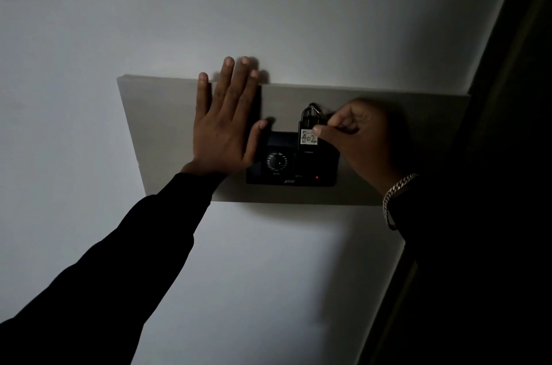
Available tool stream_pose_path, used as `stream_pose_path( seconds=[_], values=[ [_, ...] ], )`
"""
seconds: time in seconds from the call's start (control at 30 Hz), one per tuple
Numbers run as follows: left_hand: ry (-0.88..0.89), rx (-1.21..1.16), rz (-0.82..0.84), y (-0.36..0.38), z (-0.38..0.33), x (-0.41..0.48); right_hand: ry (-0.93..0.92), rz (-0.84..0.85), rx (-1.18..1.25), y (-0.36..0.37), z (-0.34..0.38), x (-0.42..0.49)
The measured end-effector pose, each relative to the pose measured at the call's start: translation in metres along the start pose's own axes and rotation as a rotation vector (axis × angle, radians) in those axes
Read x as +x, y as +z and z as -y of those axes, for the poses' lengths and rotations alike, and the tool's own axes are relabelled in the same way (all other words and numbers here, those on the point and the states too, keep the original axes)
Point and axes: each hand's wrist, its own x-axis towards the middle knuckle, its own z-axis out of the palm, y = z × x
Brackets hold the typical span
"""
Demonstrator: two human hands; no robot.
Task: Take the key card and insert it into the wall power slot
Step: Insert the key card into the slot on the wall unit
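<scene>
A black key card (307,128) with a white label reading 402 stands upright, its lower end in the slot of the black wall power unit (291,163). My right hand (355,137) pinches the card's right edge between thumb and fingers. A metal ring shows at the card's top. My left hand (224,122) lies flat with fingers spread on the grey panel (161,125), covering the unit's left part. A round dial and a small red light show on the unit.
The grey panel is mounted on a dim white wall (268,6). A dark door frame or edge (493,155) runs diagonally down the right side. A silver chain bracelet (394,197) circles my right wrist. The room is dark.
</scene>
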Motion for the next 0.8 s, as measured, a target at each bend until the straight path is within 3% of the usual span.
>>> stream_pose_path(
  seconds=[0.33, 0.57, 0.8],
  values=[
    [0.005, -0.019, -0.023, 0.002, 0.001, 0.000, -0.186, 0.006, -0.247, -0.016, -0.011, -0.006],
    [0.010, -0.013, -0.034, 0.003, 0.002, -0.001, -0.187, 0.057, -0.233, -0.012, -0.007, -0.006],
    [0.003, -0.023, -0.011, 0.001, 0.001, 0.000, -0.290, -0.030, -0.295, -0.009, -0.006, -0.003]
  ],
)
